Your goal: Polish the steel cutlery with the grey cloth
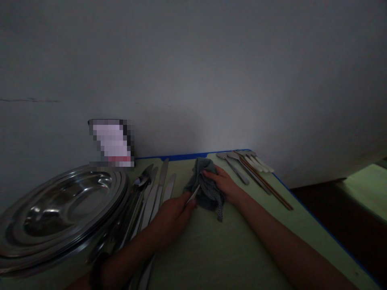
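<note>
My left hand (173,217) is closed on a thin, pale piece of cutlery (193,194); its far part is hidden in the cloth, so I cannot tell its kind. A grey-green cloth (208,196) with a patterned strip is bunched around it. My right hand (225,183) grips that cloth from the right, fingers pressed over it. Left of my left hand lie several table knives (163,177) and spoons (144,179). To the right of the cloth are metal spoons (237,169) and brown chopsticks (266,183).
Large oval metal plates (121,181) are stacked at the left. A blurred-out phone-like screen (111,141) leans on the wall (193,80) behind them. White-handled cutlery (260,164) lies near the right edge of the pale green table (217,253), which has a blue rim.
</note>
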`<state>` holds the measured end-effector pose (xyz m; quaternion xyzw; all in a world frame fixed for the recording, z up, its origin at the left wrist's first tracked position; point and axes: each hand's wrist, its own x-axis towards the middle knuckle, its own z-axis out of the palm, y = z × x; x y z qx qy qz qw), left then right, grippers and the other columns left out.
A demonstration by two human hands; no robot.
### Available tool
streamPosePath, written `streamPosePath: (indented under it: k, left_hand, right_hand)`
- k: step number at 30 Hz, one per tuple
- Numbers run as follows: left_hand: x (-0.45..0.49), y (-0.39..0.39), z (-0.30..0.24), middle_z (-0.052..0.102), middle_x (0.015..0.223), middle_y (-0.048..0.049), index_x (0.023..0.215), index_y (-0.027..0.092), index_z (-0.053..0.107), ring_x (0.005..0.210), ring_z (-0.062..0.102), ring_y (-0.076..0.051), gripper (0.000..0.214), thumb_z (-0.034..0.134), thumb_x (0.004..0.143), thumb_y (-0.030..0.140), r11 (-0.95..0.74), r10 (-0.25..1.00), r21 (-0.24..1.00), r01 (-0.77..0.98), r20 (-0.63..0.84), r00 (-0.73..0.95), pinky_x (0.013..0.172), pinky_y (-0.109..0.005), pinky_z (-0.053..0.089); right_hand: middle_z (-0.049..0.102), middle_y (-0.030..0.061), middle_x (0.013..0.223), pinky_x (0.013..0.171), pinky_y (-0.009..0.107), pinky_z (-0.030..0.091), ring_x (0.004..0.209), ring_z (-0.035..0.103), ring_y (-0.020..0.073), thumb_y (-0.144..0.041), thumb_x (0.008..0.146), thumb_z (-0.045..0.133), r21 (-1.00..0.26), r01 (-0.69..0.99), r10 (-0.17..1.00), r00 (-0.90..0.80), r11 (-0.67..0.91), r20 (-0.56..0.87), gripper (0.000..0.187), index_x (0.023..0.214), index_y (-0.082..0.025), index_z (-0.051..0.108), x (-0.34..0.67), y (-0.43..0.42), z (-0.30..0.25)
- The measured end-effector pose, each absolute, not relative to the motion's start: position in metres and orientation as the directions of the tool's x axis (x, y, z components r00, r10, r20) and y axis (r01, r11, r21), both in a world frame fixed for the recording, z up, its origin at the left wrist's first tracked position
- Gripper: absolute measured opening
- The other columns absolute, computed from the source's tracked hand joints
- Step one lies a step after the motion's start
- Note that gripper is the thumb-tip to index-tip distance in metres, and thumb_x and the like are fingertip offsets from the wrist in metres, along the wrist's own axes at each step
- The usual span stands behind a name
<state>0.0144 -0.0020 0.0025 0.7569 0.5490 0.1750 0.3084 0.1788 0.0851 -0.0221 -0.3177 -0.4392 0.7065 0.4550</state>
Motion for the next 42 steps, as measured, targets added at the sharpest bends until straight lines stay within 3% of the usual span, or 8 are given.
streamPosePath:
  k: [4,12,20,26,33,42]
  left_hand:
    - [0.015,-0.002,0.003,0.062,0.079,-0.0038,0.084,0.019,0.051,0.073,0.06,-0.02,0.03,0.027,0.093,0.036,-0.193,0.941,0.644,0.74,-0.092,0.325,0.065,-0.029,0.041]
    - [0.015,-0.001,0.0,0.062,0.078,-0.0035,0.088,0.019,0.052,0.071,0.059,-0.02,0.032,0.026,0.093,0.037,-0.24,0.933,0.648,0.723,-0.053,0.357,0.064,-0.029,0.041]
    - [0.015,-0.002,0.001,0.058,0.073,-0.001,0.081,0.018,0.053,0.066,0.055,-0.018,0.029,0.03,0.091,0.035,-0.202,0.95,0.749,0.63,-0.005,0.311,0.059,-0.026,0.039]
    - [0.016,-0.003,0.0,0.054,0.068,0.0011,0.078,0.018,0.052,0.063,0.051,-0.015,0.032,0.029,0.091,0.037,-0.18,0.962,0.809,0.56,0.026,0.272,0.056,-0.024,0.037]
    - [0.017,-0.003,-0.004,0.06,0.075,-0.0016,0.09,0.019,0.05,0.068,0.057,-0.018,0.028,0.028,0.093,0.036,-0.2,0.959,0.733,0.651,0.01,0.282,0.06,-0.027,0.038]
    - [0.015,0.0,-0.003,0.063,0.077,-0.0024,0.092,0.02,0.053,0.069,0.06,-0.019,0.029,0.029,0.092,0.036,-0.19,0.958,0.727,0.66,-0.009,0.286,0.061,-0.027,0.039]
  right_hand:
    - [0.068,-0.0016,0.074,0.068,0.027,0.048,0.064,0.062,0.0134,-0.023,0.061,0.071,-0.908,-0.359,0.914,-0.402,-0.215,-0.057,0.027,0.086,-0.019,0.061,0.18,0.085,-0.02]
    - [0.067,-0.0005,0.078,0.067,0.029,0.048,0.068,0.062,0.0143,-0.042,0.07,0.065,-0.937,-0.338,0.951,-0.307,-0.09,0.02,0.029,0.089,-0.02,0.059,0.174,0.085,-0.024]
    - [0.066,0.0027,0.091,0.077,0.03,0.046,0.091,0.058,0.0181,-0.045,0.077,0.055,-0.988,-0.089,0.955,-0.258,0.127,0.146,0.028,0.088,-0.021,0.061,0.175,0.088,-0.03]
    - [0.066,0.0007,0.076,0.065,0.028,0.046,0.071,0.06,0.0163,-0.048,0.075,0.057,-0.985,-0.17,0.956,-0.289,-0.011,0.04,0.032,0.088,-0.019,0.061,0.174,0.086,-0.027]
    - [0.066,0.0008,0.074,0.072,0.031,0.046,0.074,0.06,0.0185,-0.06,0.075,0.049,-0.989,-0.133,0.977,-0.21,-0.07,-0.041,0.044,0.086,-0.02,0.063,0.174,0.083,-0.022]
    - [0.064,-0.0008,0.076,0.067,0.028,0.044,0.07,0.057,0.0154,-0.052,0.073,0.057,-0.995,-0.102,0.972,-0.234,0.004,0.028,0.034,0.084,-0.02,0.059,0.175,0.082,-0.023]
